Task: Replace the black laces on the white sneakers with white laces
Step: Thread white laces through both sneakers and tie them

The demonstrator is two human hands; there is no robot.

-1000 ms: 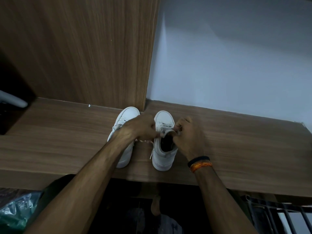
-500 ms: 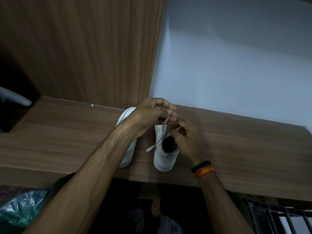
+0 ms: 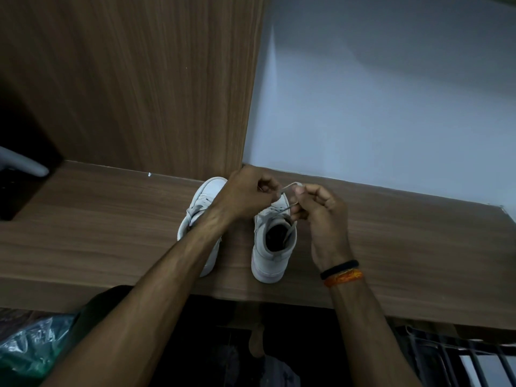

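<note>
Pinching the white lace (image 3: 289,186) between both sets of fingers, I held it above the toe end of the right sneaker (image 3: 272,241), which stood on the wooden surface (image 3: 111,224) with its heel toward me and its dark opening showing. My left hand (image 3: 248,195) was curled, its fingers clenched on one part of the lace, and my right hand (image 3: 321,213) was curled too, thumb and fingertips grasping the lace just beside the left, so a short loop of it arched between them. Another stretch of the lace ran down from my right fingers into the mouth of that sneaker. The left sneaker (image 3: 201,208) stood just beside the right one on the same surface, toe pointing away, half hidden under my left forearm. Both shoes sat near the back edge, where a wood panel (image 3: 139,79) met a pale wall (image 3: 391,93). On my right wrist I wore a black band (image 3: 339,269) and an orange thread (image 3: 344,277) touching it. Crumpled plastic (image 3: 25,347) lay below the surface at my lower left.
</note>
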